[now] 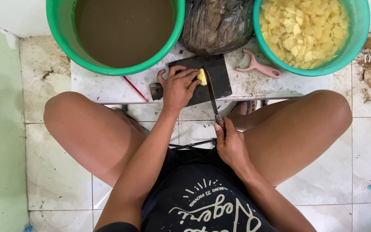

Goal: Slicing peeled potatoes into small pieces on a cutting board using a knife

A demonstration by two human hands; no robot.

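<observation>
Stained pale floor tiles (56,172) are seen all round, and a low white slab (108,88) is set between the seated person's knees, near enough for both arms to reach it. On it, a dark cutting board (220,75) is laid. The piece of peeled potato (202,77) is pinned there by the left hand (177,88), fingers curled tight over it so that it cannot roll and the fingertips are kept back from the edge. The knife (211,92) is gripped firmly at its handle by the right hand (230,144), and the blade is laid across the board with its edge against the potato's right side, just beside the left fingers.

Further out, a green tub of cut pieces (305,30) is placed at the far right, close by the knife hand. A green tub of murky water (123,32) is stood at the far left, with a dark plastic bag (217,23) wedged between the two. A pink peeler (258,66) is left lying beside the board, touching nothing in use.
</observation>
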